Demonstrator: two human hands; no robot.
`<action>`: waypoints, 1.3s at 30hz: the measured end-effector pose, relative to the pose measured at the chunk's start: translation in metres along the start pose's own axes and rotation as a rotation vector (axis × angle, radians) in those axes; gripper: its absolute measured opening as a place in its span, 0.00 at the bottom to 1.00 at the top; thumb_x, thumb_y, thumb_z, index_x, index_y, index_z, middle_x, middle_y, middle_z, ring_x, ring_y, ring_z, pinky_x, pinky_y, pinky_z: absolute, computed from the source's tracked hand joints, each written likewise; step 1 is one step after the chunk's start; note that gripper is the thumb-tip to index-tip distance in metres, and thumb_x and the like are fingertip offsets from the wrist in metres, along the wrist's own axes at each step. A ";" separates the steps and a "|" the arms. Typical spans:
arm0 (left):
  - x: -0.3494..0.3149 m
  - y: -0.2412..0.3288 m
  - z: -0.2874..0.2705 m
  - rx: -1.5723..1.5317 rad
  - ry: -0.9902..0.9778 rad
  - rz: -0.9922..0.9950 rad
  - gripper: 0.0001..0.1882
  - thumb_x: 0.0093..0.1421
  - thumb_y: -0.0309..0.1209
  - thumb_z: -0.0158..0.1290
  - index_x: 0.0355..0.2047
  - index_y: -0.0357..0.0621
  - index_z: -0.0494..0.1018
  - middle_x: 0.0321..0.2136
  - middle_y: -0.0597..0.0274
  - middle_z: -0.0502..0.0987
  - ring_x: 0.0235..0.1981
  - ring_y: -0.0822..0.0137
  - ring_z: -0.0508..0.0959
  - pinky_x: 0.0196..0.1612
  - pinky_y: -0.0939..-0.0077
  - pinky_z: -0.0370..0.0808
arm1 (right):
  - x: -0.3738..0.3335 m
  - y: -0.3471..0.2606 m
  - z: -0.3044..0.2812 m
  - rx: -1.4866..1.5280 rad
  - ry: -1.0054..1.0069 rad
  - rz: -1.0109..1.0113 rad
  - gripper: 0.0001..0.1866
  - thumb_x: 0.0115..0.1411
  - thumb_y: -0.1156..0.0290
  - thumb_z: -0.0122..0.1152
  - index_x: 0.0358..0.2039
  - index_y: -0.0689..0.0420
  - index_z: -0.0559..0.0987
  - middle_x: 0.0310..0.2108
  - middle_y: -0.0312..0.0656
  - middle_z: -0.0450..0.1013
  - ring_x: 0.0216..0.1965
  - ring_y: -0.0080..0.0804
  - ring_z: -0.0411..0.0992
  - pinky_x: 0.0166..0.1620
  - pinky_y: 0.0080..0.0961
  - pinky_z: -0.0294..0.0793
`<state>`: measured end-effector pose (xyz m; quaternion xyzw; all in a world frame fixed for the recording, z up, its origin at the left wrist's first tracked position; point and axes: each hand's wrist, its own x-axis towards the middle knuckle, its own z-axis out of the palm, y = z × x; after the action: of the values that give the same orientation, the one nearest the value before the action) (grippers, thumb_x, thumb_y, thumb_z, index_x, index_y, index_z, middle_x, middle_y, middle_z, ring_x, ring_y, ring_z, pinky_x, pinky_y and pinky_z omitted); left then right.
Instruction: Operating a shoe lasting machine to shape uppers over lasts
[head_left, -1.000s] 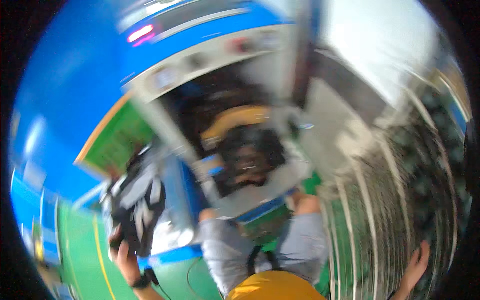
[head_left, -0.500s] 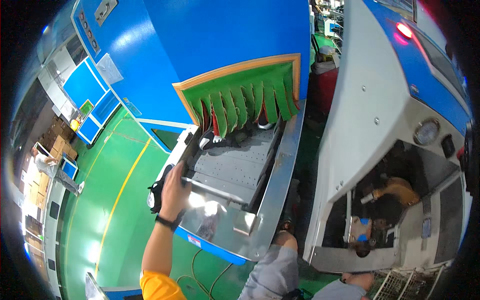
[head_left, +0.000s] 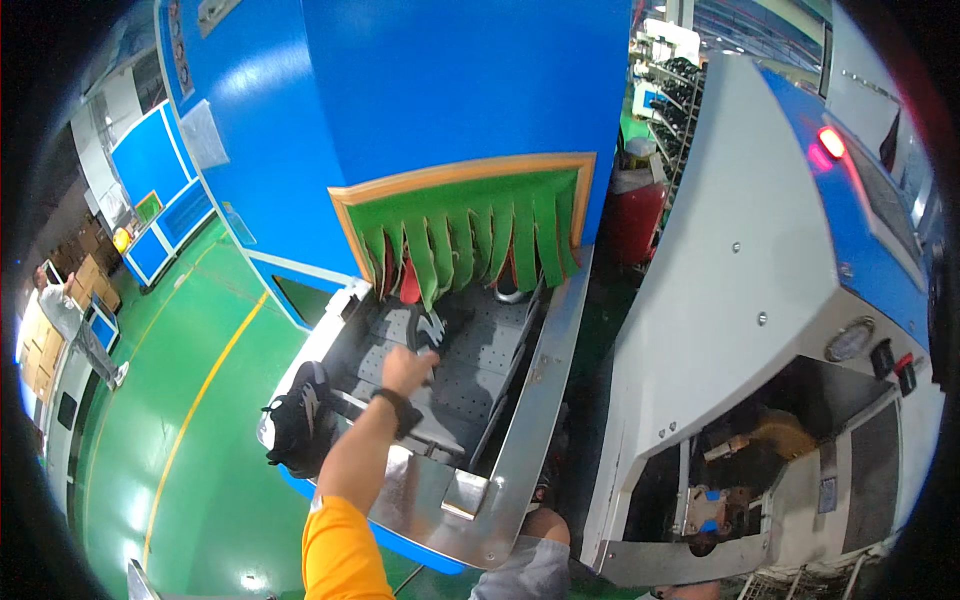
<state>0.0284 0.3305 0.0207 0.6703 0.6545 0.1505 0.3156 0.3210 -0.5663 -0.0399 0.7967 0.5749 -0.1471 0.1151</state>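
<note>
My left hand [head_left: 405, 370] reaches out from a yellow sleeve, a black band on its wrist, over the grey perforated conveyor belt [head_left: 480, 385] of a blue machine. Its curled fingers are at the heel of a black-and-white shoe [head_left: 430, 328] lying on the belt just before a green strip curtain [head_left: 470, 240]. Whether the fingers grip the shoe is unclear. A second black shoe [head_left: 298, 420] sits at the belt's near left corner, beside my forearm. My right hand is out of sight.
The blue tunnel housing [head_left: 450, 90] rises behind the curtain. A white machine [head_left: 760, 300] with a red lamp [head_left: 830, 142] stands close on the right. A red bin [head_left: 640, 220] sits between them. Green floor with a yellow line [head_left: 200, 400] lies left, with another person [head_left: 65, 315] far off.
My view has swung and moved in toward the conveyor. My left hand has moved from the black shoe at the belt's corner forward to the black-and-white shoe by the curtain.
</note>
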 end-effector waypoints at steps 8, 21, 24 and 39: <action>-0.253 -0.016 -0.028 -1.423 -0.725 -0.148 0.30 0.58 0.41 0.58 0.58 0.39 0.71 0.49 0.55 0.80 0.45 0.58 0.82 0.51 0.64 0.80 | 0.193 -0.165 -0.164 1.228 0.087 -0.128 0.30 0.67 0.67 0.60 0.67 0.58 0.64 0.59 0.53 0.70 0.60 0.47 0.68 0.61 0.42 0.67; -0.500 0.013 0.091 -1.040 -1.202 0.087 0.39 0.63 0.32 0.62 0.69 0.41 0.56 0.59 0.57 0.70 0.59 0.65 0.72 0.62 0.70 0.70 | 0.153 -0.162 -0.232 2.361 0.295 -0.055 0.33 0.56 0.69 0.64 0.63 0.62 0.68 0.55 0.44 0.74 0.51 0.38 0.75 0.56 0.36 0.75; -0.508 0.058 0.068 -1.130 -1.304 0.209 0.44 0.58 0.24 0.66 0.70 0.40 0.54 0.60 0.65 0.69 0.59 0.71 0.70 0.62 0.72 0.69 | 0.116 -0.163 -0.222 2.296 0.215 0.110 0.34 0.53 0.77 0.64 0.63 0.62 0.68 0.52 0.45 0.76 0.46 0.39 0.78 0.51 0.33 0.79; -0.529 0.097 0.073 -0.759 -1.487 0.883 0.10 0.65 0.31 0.62 0.28 0.41 0.77 0.19 0.75 0.70 0.23 0.80 0.67 0.26 0.80 0.63 | 0.099 -0.064 -0.260 2.022 0.697 0.060 0.43 0.48 0.79 0.67 0.67 0.60 0.65 0.55 0.41 0.75 0.50 0.31 0.76 0.56 0.27 0.74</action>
<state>0.0975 -0.1948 0.1368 0.6344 -0.1204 -0.0066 0.7636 0.3161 -0.3668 0.1649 0.5341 0.1676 -0.3166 -0.7658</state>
